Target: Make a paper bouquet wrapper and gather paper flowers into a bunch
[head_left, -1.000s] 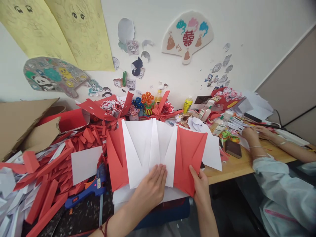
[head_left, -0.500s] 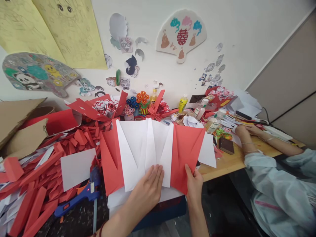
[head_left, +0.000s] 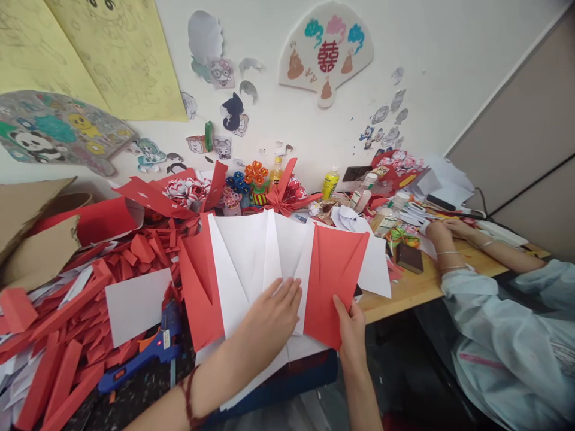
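A wide piece of folded paper [head_left: 236,251] is in front of me, with white panels in the middle and red ones at both sides. Slanting pleats run down it. My left hand [head_left: 276,314] lies flat on the white middle, fingers stretched out and close together. At the lower right, my right hand [head_left: 351,329] pinches the edge of the red panel [head_left: 330,269], thumb in front and the other fingers partly hidden behind. More white paper [head_left: 309,347] shows beneath the folded piece.
Left of it are a blue glue gun [head_left: 135,362], a white sheet [head_left: 139,305] and a heap of folded red strips [head_left: 67,365]. Paper bouquets [head_left: 188,191] and bottles [head_left: 331,182] stand along the wall. Another person's arms [head_left: 449,251] rest on the wooden table [head_left: 404,296] at right.
My left hand has moved slightly up and right across the white panel, and more of its forearm shows. My right hand keeps its pinch. The view has shifted a little.
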{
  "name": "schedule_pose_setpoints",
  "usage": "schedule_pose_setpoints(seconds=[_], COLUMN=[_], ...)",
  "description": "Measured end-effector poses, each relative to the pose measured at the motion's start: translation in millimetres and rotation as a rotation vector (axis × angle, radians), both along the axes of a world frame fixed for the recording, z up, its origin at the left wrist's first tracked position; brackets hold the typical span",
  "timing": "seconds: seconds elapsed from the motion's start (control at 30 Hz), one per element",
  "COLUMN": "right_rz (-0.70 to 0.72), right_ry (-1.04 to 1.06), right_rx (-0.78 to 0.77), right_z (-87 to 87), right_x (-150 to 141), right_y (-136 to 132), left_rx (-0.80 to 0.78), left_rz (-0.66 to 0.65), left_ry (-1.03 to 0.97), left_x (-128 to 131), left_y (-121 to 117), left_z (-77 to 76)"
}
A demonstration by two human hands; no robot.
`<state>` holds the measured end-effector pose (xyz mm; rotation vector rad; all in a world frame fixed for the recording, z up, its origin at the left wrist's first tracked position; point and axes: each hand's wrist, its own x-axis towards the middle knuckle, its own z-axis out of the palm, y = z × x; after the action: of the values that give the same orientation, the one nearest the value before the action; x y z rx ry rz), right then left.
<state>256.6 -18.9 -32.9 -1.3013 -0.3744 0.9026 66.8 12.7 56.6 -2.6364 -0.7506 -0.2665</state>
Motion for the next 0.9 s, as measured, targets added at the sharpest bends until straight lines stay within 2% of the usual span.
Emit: schedule_pose_setpoints(seconds=[0.13, 0.3, 0.4, 0.47, 0.6, 0.77, 0.9], right_rz=[0.048, 0.122, 0.201, 0.247, 0.282, 0.342, 0.416], right_ry=[0.002, 0.192, 0.399, 0.456, 0.396, 0.446, 0.406], right_rx=[0.029, 0.030, 0.051, 0.109, 0.149, 0.203, 0.132], right_z=[-5.2, 4.6, 11.5, 13.7, 17.5, 26.7, 36.6], right_x=[2.7, 4.8, 10.0, 14.8, 23.4, 29.9, 27.9], right_y=[-2.2, -7.9, -9.6, -7.8, 3.9, 20.5, 25.8], left_rx=[-0.051, -0.144, -0.206, -0.265, -0.330, -0.358, -0.366], left_rz=[-0.015, 0.000, -0.002, 0.023, 0.054, 0.037, 0.035], left_ry=[0.055, 0.018, -0.046, -0.101, -0.147, -0.150, -0.171], left_x=[33.5, 53.9, 52.7, 50.7, 47.7, 45.9, 44.7], left_y=[39.1, 70.8, 76.6, 79.8, 87.4, 91.8, 92.3], left_z=[6.1, -10.4, -20.2, -23.6, -26.0, -26.0, -24.2])
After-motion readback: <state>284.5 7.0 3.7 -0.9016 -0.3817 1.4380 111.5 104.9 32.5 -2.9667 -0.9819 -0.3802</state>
